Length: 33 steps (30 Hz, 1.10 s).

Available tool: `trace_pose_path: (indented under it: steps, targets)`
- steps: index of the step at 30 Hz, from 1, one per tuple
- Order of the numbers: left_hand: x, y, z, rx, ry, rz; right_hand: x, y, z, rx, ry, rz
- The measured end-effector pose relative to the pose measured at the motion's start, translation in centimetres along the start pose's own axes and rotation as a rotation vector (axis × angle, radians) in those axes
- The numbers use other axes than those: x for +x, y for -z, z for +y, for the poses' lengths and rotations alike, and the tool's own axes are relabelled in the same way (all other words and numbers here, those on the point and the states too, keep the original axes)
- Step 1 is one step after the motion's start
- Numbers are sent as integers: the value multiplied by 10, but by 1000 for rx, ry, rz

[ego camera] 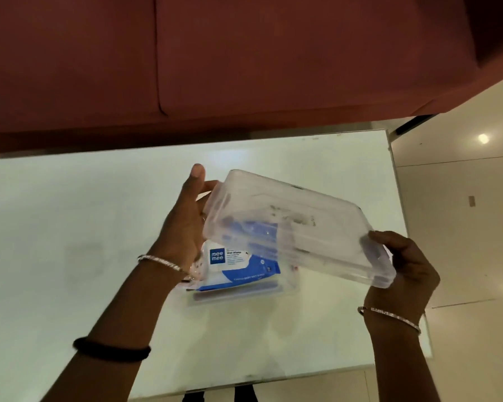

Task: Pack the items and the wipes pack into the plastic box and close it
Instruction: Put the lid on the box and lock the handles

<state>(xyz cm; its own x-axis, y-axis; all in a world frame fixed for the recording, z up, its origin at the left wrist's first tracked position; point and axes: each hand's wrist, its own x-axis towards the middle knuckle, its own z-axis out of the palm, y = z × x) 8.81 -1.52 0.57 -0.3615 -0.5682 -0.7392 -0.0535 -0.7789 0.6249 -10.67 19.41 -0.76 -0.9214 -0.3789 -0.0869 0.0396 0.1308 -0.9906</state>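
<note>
So I've got the lid up in the air, tilted, my left hand clamped on its far-left end and my right hand pinching the near-right corner; both sets of fingers are closed on it, left thumb sticking up. The box sits on the bench just below my left fingers, with the wipes pack already lying in it, blue label up; whatever else is in there is too blurry for me to tell. The worry: the wipes pack looks like it rides high, so if I drop the lid at this angle one edge could land on the pack instead of the rim and it won't snap shut; pushing harder might just skid the box across the smooth bench; also my right fingers only have a corner, so the slick plastic could twist out.
</note>
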Motion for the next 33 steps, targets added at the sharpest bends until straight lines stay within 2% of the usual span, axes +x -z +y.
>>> trace_pose_path:
  steps: [2,3,6,8,11,16,20,22,27,33]
  targets:
    - [-10,28,-2,-88,43,-66,-6,-10,-2,-23,17,-90]
    - [-16,41,-3,-100,6,-73,-9,-15,-1,-15,9,-142]
    - [-33,71,-9,-107,-69,15,-23,-28,0,131,-107,-254]
    - [-41,85,-18,-111,-77,6,-33,-34,0,247,-222,-275]
    - [-50,97,-33,37,-117,33,-44,-43,1,326,-350,-244]
    - [-53,106,-56,337,-214,254,-50,-56,15,43,-284,-215]
    - [-49,104,-69,518,-300,400,-50,-65,29,-377,-137,-280]
    - [-46,104,-74,488,-277,402,-52,-67,34,-495,-64,-306]
    - [-43,108,-83,340,-254,355,-60,-69,40,-524,-37,-290]
    - [-37,115,-86,220,-226,336,-62,-70,44,-537,-119,-244]
